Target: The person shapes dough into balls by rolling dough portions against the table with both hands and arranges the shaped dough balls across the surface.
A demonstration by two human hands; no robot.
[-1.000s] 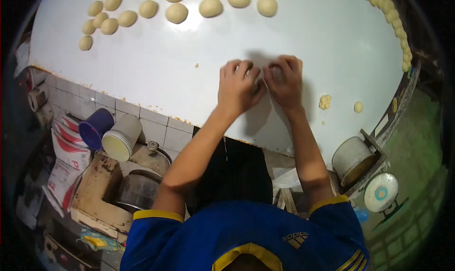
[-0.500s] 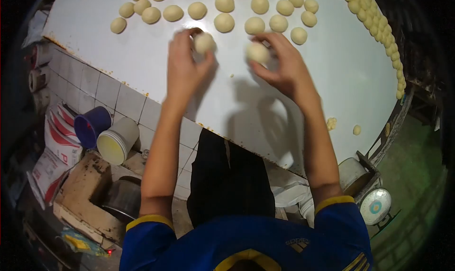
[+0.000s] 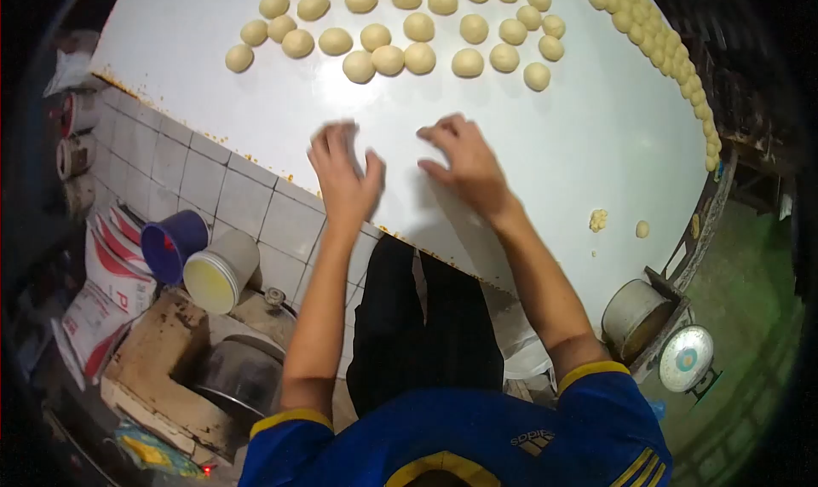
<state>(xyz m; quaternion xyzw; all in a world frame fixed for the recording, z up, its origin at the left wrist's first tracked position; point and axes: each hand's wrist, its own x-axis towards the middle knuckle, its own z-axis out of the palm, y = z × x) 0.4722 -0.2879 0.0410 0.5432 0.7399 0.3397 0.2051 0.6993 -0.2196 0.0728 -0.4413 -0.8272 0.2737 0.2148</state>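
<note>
Nearest, a blue shirt with yellow cuffs [image 3: 460, 436] fronts the scene. At near left, a dark metal pot [image 3: 237, 374] sits in a stained beige block [image 3: 149, 346], with white-and-red printed sacks [image 3: 111, 295], a purple plastic bucket [image 3: 173, 244] and a stack of whitish buckets [image 3: 223, 270] beyond, by pale grey tiles [image 3: 202, 167]. At near right are a dull metal pot [image 3: 635, 316] and a round silvery dish [image 3: 685, 358] above a green-lit floor [image 3: 758, 257].

Over the smooth white table [image 3: 588, 142], orange-brown along its near left edge, the left hand [image 3: 345, 170] and right hand [image 3: 464, 163] hang apart, fingers loosely curled, thumbs spread. Farther, pale yellow dough balls [image 3: 418, 27] lie in loose rows; more crowd the far right edge.
</note>
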